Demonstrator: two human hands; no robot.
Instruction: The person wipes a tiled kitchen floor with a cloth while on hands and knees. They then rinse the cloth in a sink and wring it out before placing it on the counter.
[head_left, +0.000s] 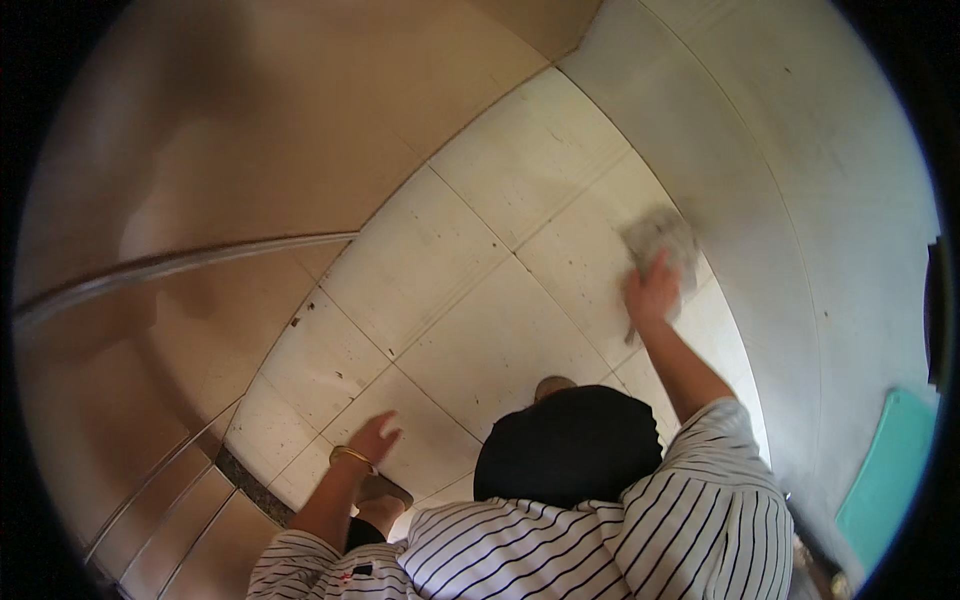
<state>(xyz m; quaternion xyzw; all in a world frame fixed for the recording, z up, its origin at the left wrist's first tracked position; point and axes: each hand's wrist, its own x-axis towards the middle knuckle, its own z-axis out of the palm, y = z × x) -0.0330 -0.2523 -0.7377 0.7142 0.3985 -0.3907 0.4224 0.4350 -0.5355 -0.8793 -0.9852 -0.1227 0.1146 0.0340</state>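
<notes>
A grey cloth (660, 236), blurred, lies under my right hand (656, 291) on the pale tiled floor (480, 330), close to the foot of the light wall. The palm and fingers of that hand press on the cloth, and one end of it hangs out beside the wrist. My left hand (377, 439), with a bangle at the wrist, is held low over the tiles near my foot, fingers apart and holding nothing. Small dark specks of dirt are scattered on the tiles.
Brown glossy panels (285, 135) rise at the left and top. A pale wall (750, 187) curves along the right. A turquoise panel-like object (889, 480) stands at the lower right. My sandalled foot (384, 495) is at the lower left.
</notes>
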